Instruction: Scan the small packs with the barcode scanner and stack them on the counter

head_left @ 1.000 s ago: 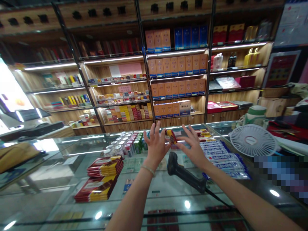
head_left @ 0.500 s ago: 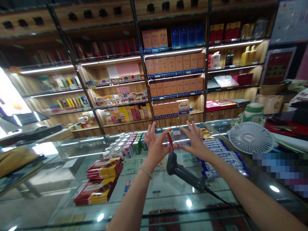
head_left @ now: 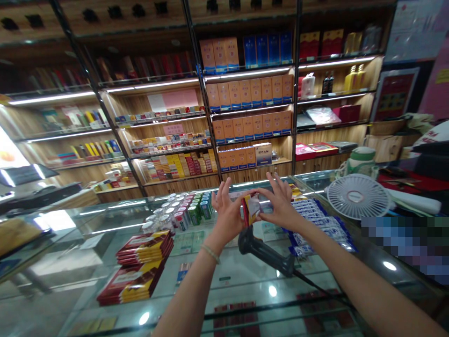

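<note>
Between my two hands a flat red-and-yellow wrapped bar [head_left: 250,209] is held up over the glass counter, with a pale panel on its face. My left hand [head_left: 227,215] pinches its left edge between thumb and forefinger, the other fingers raised. At its right edge, the thumb and forefinger of my right hand [head_left: 282,203] are closed on it. Just below lies a dark grey barcode scanner [head_left: 264,252] with its cable, its head close under the bar. To the left are two stacks of similar red-and-yellow bars [head_left: 135,278] on the counter.
Several small cans and jars [head_left: 175,210] stand behind my left hand. Blue-and-white packets [head_left: 312,224] lie right of the scanner, with a round white fan cover [head_left: 358,196] and a green-and-white jug [head_left: 361,161] beyond. Lit shelves of boxes [head_left: 252,93] line the wall.
The bar has turned from nearly edge-on to showing more of its face. My right hand has come closer in and grips its right side. The view has shifted slightly.
</note>
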